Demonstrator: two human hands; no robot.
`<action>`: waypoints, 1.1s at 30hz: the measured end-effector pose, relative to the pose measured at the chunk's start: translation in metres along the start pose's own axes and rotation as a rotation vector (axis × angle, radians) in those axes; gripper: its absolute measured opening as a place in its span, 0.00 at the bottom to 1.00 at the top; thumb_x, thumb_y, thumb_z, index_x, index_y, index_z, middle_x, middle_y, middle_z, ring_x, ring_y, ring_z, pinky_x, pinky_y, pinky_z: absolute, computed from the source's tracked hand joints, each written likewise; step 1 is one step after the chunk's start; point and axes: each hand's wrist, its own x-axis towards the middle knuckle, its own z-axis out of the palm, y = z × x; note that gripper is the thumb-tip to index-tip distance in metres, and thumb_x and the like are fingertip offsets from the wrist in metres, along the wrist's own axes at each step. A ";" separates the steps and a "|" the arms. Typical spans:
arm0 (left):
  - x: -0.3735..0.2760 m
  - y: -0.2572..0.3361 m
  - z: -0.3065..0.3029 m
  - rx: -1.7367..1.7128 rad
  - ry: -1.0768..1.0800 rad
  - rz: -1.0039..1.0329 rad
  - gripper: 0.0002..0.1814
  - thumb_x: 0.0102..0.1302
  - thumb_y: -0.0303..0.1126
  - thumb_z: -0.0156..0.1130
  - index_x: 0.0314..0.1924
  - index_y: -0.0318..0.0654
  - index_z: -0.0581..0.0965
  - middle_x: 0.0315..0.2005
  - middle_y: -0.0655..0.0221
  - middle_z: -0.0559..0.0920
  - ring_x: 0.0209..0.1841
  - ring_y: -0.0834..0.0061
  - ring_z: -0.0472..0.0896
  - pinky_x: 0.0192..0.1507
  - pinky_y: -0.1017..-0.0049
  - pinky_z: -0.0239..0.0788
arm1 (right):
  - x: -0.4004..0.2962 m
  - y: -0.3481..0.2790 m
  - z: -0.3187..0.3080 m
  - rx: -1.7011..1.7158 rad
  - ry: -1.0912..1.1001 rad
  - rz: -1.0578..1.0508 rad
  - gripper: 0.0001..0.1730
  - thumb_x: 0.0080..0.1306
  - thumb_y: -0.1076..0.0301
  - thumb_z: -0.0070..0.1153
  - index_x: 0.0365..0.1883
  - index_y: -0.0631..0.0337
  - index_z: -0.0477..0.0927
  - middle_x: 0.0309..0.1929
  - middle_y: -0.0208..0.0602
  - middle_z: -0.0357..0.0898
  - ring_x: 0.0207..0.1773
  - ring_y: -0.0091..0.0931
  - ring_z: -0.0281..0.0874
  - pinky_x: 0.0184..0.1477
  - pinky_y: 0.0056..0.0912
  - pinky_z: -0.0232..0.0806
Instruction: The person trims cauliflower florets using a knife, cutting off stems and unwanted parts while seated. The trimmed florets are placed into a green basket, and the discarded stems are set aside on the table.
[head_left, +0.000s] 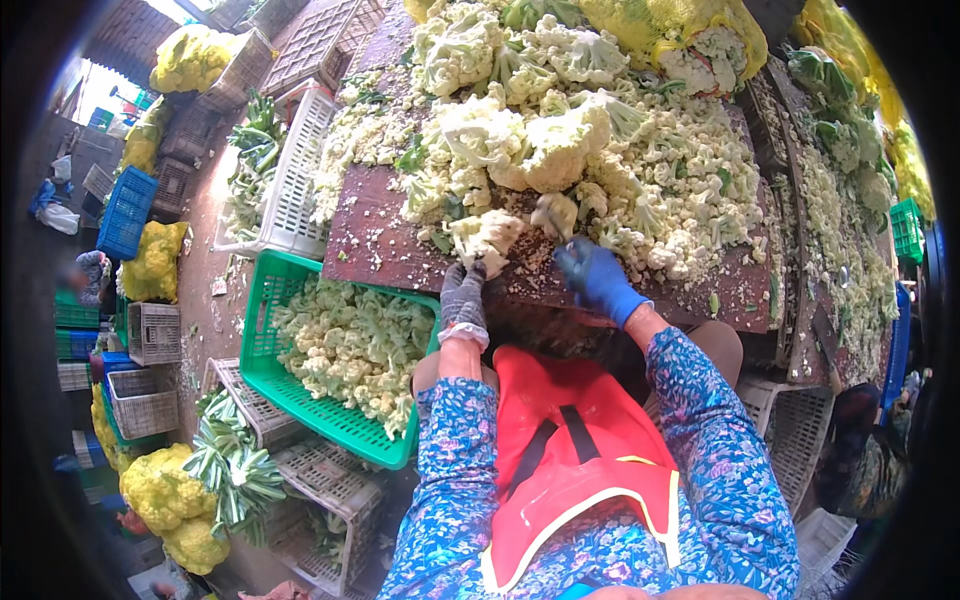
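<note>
My left hand (463, 296), in a grey knit glove, holds a piece of cauliflower (487, 236) by its underside at the table's near edge. My right hand (596, 277), in a blue glove, is closed around something, probably a knife, whose form is blurred. Just beyond its fingers is a blurred pale cauliflower piece (555, 215). Past both hands, large cauliflower heads (555, 142) are heaped on the dark red wooden table (375, 232). Cut florets (675, 187) are piled to the right. A green plastic crate (330, 427) of florets stands left of my left hand, below the tabletop.
A white crate (296, 180) with leafy trimmings (255, 165) stands at the left. Stacked crates (322, 480) and yellow mesh sacks (169, 495) are farther left. Another table with florets (832, 225) and a knife (825, 337) lies right, near a seated person (870, 450). Another person (94, 277) is far left.
</note>
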 end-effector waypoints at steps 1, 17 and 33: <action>-0.005 0.004 0.002 0.060 -0.065 0.015 0.17 0.67 0.32 0.63 0.53 0.34 0.76 0.42 0.67 0.82 0.43 0.77 0.77 0.49 0.76 0.69 | -0.002 -0.003 -0.001 -0.008 0.022 -0.059 0.21 0.68 0.47 0.50 0.43 0.56 0.77 0.34 0.49 0.83 0.39 0.48 0.81 0.41 0.47 0.72; -0.022 0.003 0.007 0.661 -0.110 0.424 0.17 0.59 0.27 0.66 0.49 0.36 0.80 0.41 0.59 0.83 0.44 0.64 0.82 0.49 0.69 0.72 | -0.024 -0.042 -0.003 -0.205 -0.256 -0.269 0.17 0.67 0.53 0.49 0.42 0.57 0.77 0.37 0.55 0.81 0.42 0.52 0.79 0.44 0.53 0.70; -0.030 0.006 0.019 0.663 -0.121 0.638 0.14 0.60 0.24 0.65 0.46 0.33 0.80 0.42 0.62 0.84 0.43 0.71 0.82 0.47 0.74 0.73 | -0.018 -0.009 -0.005 -0.464 -0.114 -0.184 0.20 0.68 0.50 0.46 0.48 0.53 0.75 0.41 0.53 0.82 0.45 0.50 0.80 0.48 0.53 0.71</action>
